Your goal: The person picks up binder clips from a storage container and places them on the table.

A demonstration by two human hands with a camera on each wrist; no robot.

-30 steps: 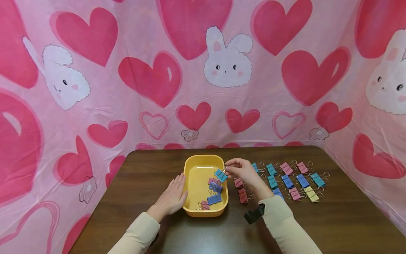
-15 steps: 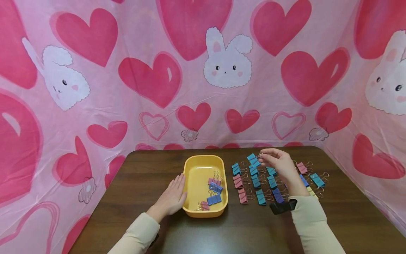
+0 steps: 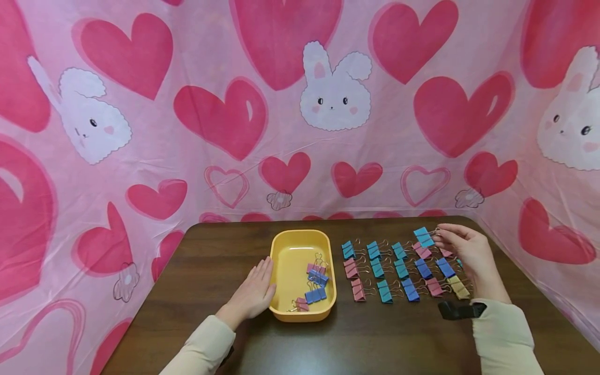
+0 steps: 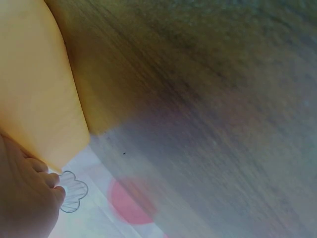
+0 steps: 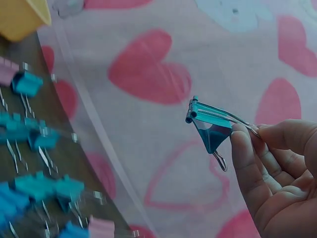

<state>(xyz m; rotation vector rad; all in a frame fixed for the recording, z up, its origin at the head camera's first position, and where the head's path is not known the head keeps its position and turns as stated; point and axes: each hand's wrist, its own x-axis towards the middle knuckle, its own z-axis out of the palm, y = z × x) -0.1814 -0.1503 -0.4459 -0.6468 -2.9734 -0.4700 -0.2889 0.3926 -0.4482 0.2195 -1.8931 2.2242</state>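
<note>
Between thumb and fingers my right hand (image 3: 466,250) pinches a teal binder clip (image 3: 424,237) by its wire handle. In the right wrist view this binder clip (image 5: 212,124) hangs in the air, clear of the table. Below it in the head view lie rows of binder clips, among them a pink one (image 3: 422,250) and a blue one (image 3: 423,267). My left hand (image 3: 250,286) rests with straight fingers against the left side of a yellow tray (image 3: 276,307). In the left wrist view its fingers (image 4: 37,166) touch the tray wall (image 4: 44,94).
Several pink and blue binder clips, one a blue clip (image 3: 316,295), lie inside the tray along its right side. Three rows of clips cover the table (image 3: 375,338) right of the tray. A pink heart-patterned cloth (image 3: 319,177) hangs behind the table.
From over the tray's right edge, my right hand has moved right across the rows, carrying the teal binder clip. The left hand stays at the tray.
</note>
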